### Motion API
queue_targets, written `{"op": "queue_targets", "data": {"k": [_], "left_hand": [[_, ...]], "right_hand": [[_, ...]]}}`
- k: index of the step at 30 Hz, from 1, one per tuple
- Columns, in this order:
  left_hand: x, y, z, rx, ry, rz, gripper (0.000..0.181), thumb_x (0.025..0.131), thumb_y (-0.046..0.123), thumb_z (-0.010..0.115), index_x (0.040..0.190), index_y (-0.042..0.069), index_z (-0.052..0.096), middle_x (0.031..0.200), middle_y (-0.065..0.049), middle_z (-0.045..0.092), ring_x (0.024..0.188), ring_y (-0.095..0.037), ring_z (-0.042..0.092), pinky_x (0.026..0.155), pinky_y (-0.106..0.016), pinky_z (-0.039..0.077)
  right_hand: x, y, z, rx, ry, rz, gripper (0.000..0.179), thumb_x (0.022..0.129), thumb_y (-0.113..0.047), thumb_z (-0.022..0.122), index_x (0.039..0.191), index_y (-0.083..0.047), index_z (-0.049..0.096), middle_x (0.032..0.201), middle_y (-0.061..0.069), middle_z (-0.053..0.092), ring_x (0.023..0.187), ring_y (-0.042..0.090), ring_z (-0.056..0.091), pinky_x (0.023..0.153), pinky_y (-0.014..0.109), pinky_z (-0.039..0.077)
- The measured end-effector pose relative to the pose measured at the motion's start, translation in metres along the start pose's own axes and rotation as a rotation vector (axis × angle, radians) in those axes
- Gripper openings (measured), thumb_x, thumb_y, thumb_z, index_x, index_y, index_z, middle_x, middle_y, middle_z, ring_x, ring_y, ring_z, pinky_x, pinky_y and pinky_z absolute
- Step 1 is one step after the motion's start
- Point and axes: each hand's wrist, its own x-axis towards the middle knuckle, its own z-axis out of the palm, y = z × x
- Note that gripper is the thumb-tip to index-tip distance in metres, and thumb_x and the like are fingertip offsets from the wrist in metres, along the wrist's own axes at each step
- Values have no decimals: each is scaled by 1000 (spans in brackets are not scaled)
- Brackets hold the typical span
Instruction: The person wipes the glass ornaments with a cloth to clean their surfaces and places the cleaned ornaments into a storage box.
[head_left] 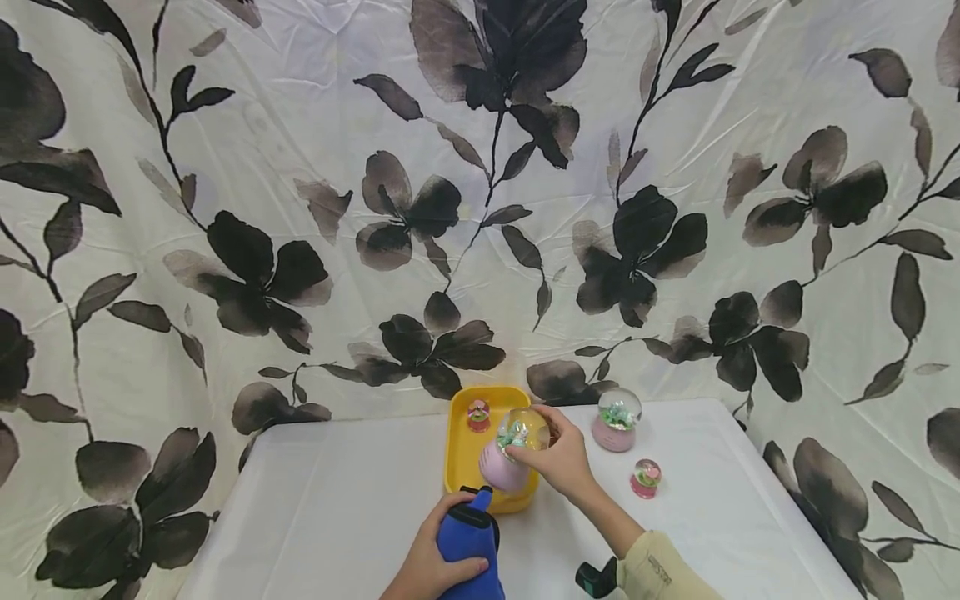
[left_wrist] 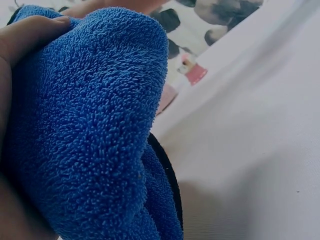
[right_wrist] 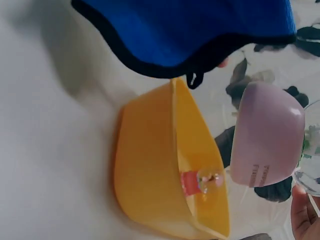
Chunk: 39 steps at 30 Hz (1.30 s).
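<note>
A right hand [head_left: 562,458] grasps a large snow globe [head_left: 506,467] by its clear dome, thumb on one side and fingers curled round the other, while a left hand [head_left: 429,557] clasps a folded blue cloth [head_left: 467,542], thumb and fingers wrapped round the bundle. The globe, dome uppermost and leaning a little to the right, is held above the rim of a yellow tray [head_left: 459,467], apart from it. Its base is smooth, rounded and glossy pink with short rows of marks; green shapes show inside the dome. The cloth is thick and looped like terry, edged in black binding with a small black loop; it hangs at the tray's near edge, and whether the two touch cannot be told. In the tray's far left corner stands a small globe [head_left: 478,416] on a reddish-pink base. The tray, round-cornered and smooth-walled, sits at the middle of the white table's [head_left: 322,500] far edge. To its right, a second large globe [head_left: 617,423] stands near that edge, with another small globe [head_left: 646,478] closer to the near side.
</note>
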Motion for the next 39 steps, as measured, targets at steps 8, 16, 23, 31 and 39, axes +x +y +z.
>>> {"op": "queue_targets", "data": {"k": [8,16,23,31,39], "left_hand": [[-1,0,0,-33,-25,-33,72,79,22,81,139,25,41,124,-16,53,102,-36,56,76,-50,50],[-3,0,4,-19,-41,-86,72,78,25,81,139,27,42,122,-13,54,101,-33,56,76,-51,49],[-5,-1,4,-17,-40,-137,72,78,26,81,138,28,43,121,-11,55,99,-32,56,75,-52,48],[-6,-1,8,-6,-36,-229,73,76,27,83,137,32,44,122,-11,53,100,-35,55,75,-57,49],[-6,3,10,-14,-34,-248,73,75,26,84,136,32,44,121,-12,53,99,-34,56,76,-58,49]], "right_hand": [[29,5,15,-64,8,28,78,65,-32,91,131,-9,57,117,8,62,95,25,58,78,37,54],[54,21,28,-74,-25,45,82,63,-31,92,132,-5,56,122,12,60,104,30,59,87,45,51],[70,41,36,-105,-31,86,82,65,-29,92,134,-5,54,125,13,58,107,31,58,87,45,51],[82,50,42,-147,-21,130,80,65,-27,91,133,-6,55,121,14,59,103,32,59,85,46,52],[91,51,47,-236,-23,126,78,67,-25,91,133,-4,54,118,15,60,102,32,60,85,45,52]]}}
